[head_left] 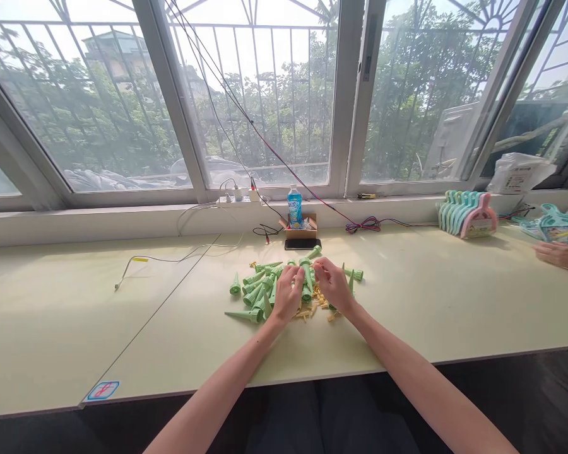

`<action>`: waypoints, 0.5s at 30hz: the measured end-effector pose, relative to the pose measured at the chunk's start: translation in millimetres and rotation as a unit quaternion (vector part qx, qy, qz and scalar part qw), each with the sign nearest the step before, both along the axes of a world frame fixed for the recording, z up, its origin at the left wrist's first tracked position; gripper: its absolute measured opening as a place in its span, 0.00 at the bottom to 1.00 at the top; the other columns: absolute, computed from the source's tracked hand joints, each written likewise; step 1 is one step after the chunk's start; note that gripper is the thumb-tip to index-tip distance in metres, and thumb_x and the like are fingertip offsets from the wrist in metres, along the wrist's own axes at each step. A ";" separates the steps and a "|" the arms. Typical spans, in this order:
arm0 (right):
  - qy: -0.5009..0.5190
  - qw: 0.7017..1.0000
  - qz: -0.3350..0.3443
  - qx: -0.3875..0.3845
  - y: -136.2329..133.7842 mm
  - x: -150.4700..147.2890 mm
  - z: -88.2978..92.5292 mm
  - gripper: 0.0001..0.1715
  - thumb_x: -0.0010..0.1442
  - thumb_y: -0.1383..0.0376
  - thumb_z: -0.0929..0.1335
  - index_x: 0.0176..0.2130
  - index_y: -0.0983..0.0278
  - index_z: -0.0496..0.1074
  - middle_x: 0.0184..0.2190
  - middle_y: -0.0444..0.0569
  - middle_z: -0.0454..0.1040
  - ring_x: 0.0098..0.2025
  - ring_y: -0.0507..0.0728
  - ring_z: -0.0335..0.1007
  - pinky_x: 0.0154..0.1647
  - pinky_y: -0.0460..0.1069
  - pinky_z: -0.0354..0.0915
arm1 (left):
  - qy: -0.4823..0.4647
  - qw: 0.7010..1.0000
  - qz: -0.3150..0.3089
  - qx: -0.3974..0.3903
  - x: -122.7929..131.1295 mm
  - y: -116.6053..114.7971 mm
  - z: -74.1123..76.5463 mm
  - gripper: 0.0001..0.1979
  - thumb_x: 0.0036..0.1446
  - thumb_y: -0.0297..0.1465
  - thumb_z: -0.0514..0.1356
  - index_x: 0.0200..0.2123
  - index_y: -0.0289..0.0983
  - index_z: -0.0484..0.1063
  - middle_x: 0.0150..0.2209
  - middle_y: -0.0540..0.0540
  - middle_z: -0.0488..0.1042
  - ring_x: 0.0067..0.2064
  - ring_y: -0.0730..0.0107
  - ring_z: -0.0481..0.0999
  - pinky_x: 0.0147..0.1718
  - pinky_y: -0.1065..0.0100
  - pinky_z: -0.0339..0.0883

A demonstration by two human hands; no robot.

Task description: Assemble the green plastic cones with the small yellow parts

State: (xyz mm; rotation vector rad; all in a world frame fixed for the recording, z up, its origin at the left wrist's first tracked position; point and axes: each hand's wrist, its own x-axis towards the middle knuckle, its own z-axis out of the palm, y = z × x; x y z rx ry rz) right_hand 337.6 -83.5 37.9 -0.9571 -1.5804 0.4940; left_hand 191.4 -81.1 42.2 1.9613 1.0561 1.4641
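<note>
we are holding one green cone (307, 277) between both hands, just above the middle of the heap, at the far side of the pale table (407, 315). the risk we are seeing is a slip: the cone is smooth and tapering, and we are gripping it only with fingertips, so a sideways squeeze could be shooting it out into the pile of green cones (252, 294) lying to the left. the small yellow pieces (315, 304) are lying loose right under our wrists, and a dragging wrist could be scattering them toward the near edge, where they would be dropping off. the loose cones on the right (355, 274) are sitting close to our right hand and could be rolling if we are nudging them.

our left hand (288, 295) is lying palm down on the heap, fingers narrowed and curled around the cone's left side. our right hand (332, 287) is mirroring it, fingers bent in and touching the cone's right side; we cannot tell whether it is also pinching a yellow piece, since the fingers are hiding that. both forearms are stretching forward from the near edge and converging.

well apart, a bottle (294, 207) is standing at the far wall, and another person's hand (561, 255) is resting at the far right.
</note>
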 end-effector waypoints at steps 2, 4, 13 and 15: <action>0.000 1.000 -0.006 -0.002 0.3 0.3 -0.3 0.19 0.68 0.51 0.60 0.34 0.62 0.64 0.21 0.40 0.61 0.20 0.49 0.54 0.22 0.45 0.53 | 0.004 1.000 -0.004 0.004 -0.1 0.2 -0.9 0.18 0.66 0.44 0.49 0.33 0.38 0.68 0.38 0.44 0.68 0.40 0.66 0.69 0.41 0.64 0.68; -0.002 1.000 -0.015 -0.001 0.7 0.6 -0.7 0.20 0.68 0.52 0.59 0.32 0.62 0.64 0.20 0.40 0.61 0.20 0.49 0.54 0.22 0.45 0.54 | 0.009 1.000 -0.005 0.013 -0.2 0.7 -2.2 0.16 0.66 0.44 0.50 0.36 0.38 0.70 0.39 0.44 0.69 0.41 0.65 0.70 0.43 0.63 0.69; -0.024 0.997 -0.079 0.007 2.2 -1.0 -1.7 0.27 0.68 0.50 0.58 0.22 0.61 0.53 0.16 0.39 0.53 0.19 0.49 0.47 0.21 0.46 0.48 | 0.039 0.997 -0.007 0.068 -2.6 4.3 -9.8 0.14 0.66 0.39 0.51 0.46 0.40 0.71 0.44 0.42 0.69 0.44 0.64 0.73 0.43 0.62 0.71; -0.027 0.996 -0.084 0.010 2.0 -1.6 -1.5 0.27 0.68 0.51 0.58 0.22 0.61 0.52 0.16 0.39 0.53 0.19 0.49 0.47 0.21 0.47 0.48 | 0.044 0.996 -0.012 0.082 -2.9 4.6 -10.5 0.14 0.66 0.38 0.51 0.50 0.41 0.70 0.44 0.42 0.69 0.44 0.64 0.73 0.43 0.61 0.71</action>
